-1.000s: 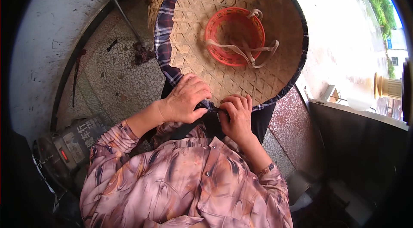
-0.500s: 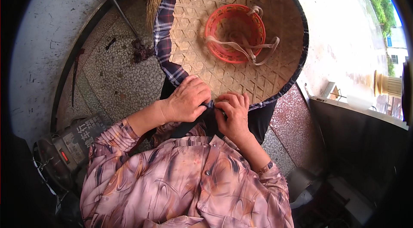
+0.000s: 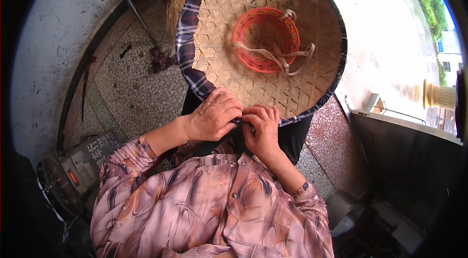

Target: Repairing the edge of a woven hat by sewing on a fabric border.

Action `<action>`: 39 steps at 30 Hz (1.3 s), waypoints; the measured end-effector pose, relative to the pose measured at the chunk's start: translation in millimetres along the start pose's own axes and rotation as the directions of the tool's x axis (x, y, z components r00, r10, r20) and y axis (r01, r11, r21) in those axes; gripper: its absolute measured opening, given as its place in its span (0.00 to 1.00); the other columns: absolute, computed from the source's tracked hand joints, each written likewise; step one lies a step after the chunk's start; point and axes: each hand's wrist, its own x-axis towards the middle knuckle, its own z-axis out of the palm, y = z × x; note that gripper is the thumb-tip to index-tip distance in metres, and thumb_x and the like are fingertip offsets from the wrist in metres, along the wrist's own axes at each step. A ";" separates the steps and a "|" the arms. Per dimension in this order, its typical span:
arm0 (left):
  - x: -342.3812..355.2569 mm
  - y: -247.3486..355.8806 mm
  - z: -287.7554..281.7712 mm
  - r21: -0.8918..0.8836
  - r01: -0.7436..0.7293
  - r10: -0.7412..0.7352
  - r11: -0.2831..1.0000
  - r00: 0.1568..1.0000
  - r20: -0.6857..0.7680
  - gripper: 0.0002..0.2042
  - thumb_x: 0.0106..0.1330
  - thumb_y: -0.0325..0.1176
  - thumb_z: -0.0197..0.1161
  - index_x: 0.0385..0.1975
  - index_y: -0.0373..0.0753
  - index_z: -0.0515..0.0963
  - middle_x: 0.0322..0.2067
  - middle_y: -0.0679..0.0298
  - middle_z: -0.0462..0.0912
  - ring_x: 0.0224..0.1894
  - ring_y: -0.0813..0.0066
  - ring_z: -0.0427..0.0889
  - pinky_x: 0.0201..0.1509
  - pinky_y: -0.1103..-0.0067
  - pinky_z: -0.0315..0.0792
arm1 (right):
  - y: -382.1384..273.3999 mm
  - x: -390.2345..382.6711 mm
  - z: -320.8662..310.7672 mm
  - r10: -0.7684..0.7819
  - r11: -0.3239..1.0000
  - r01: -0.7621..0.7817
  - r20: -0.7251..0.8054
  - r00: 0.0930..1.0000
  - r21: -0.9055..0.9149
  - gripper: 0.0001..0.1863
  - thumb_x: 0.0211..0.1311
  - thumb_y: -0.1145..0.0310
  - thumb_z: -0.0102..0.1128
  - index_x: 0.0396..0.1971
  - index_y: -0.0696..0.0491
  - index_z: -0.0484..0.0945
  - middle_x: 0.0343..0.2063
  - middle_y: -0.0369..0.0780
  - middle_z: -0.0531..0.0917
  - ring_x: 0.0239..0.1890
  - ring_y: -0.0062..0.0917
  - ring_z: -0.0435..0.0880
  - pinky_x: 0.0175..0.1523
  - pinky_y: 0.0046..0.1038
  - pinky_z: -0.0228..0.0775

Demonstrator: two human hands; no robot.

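A large round woven bamboo hat point(image 3: 312, 24) rests underside up over my lap in dark trousers. At its middle is a red plastic ring point(image 3: 287, 29) with pale cloth straps point(image 3: 304, 53) looped across it. Navy-and-white plaid cloth point(image 3: 187, 34) wraps the hat's edge. My left hand point(image 3: 215, 114) grips the cloth edging at the near rim, its fingers curled over it. Just right of it, almost touching, my right hand point(image 3: 261, 129) pinches the same edging; the bit between the fingertips is mostly hidden.
A straw broom point(image 3: 173, 2) and a metal pole point(image 3: 127, 2) with a dark mop head point(image 3: 161, 60) are beyond the hat's left. A labelled machine or case point(image 3: 83, 160) sits at lower left. At right are a dark panel point(image 3: 399, 160), a bright surface and an opening onto greenery.
My two hands have drawn slightly closer along the rim, the right one moving left and the left one a little right. The hat has shifted very slightly.
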 end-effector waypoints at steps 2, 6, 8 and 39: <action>-0.6 1.5 -3.3 0.054 -0.012 0.010 0.998 0.999 0.031 0.13 0.54 0.32 0.69 0.39 0.40 0.76 0.46 0.62 0.77 0.57 0.62 0.74 0.70 0.61 0.56 | -1.1 0.1 0.1 -0.006 1.000 0.006 -0.008 1.000 0.010 0.10 0.47 0.76 0.66 0.32 0.51 0.81 0.41 0.36 0.82 0.53 0.36 0.76 0.63 0.51 0.54; -3.5 0.0 -2.6 0.042 0.006 -0.005 0.999 1.000 -0.019 0.13 0.55 0.32 0.68 0.40 0.40 0.77 0.48 0.62 0.78 0.56 0.62 0.74 0.69 0.60 0.57 | -3.9 1.4 -0.9 0.008 1.000 -0.008 0.001 1.000 0.002 0.10 0.47 0.76 0.66 0.32 0.51 0.81 0.41 0.36 0.81 0.54 0.37 0.76 0.64 0.52 0.54; -8.2 -3.9 -0.9 0.030 -0.074 0.077 0.997 0.991 -0.113 0.13 0.55 0.31 0.68 0.39 0.40 0.77 0.48 0.61 0.78 0.56 0.62 0.75 0.69 0.59 0.57 | -3.8 2.0 -1.0 0.015 1.000 -0.015 0.010 1.000 -0.003 0.10 0.47 0.76 0.66 0.32 0.51 0.80 0.41 0.36 0.81 0.54 0.37 0.75 0.65 0.53 0.54; -14.9 -2.3 2.9 0.154 -0.022 0.047 0.988 0.986 -0.162 0.14 0.53 0.29 0.68 0.41 0.37 0.82 0.48 0.61 0.82 0.54 0.61 0.78 0.55 0.68 0.68 | -10.3 8.9 5.1 0.020 0.999 -0.020 -0.009 1.000 0.029 0.09 0.48 0.77 0.66 0.32 0.52 0.83 0.43 0.38 0.82 0.53 0.37 0.76 0.60 0.43 0.59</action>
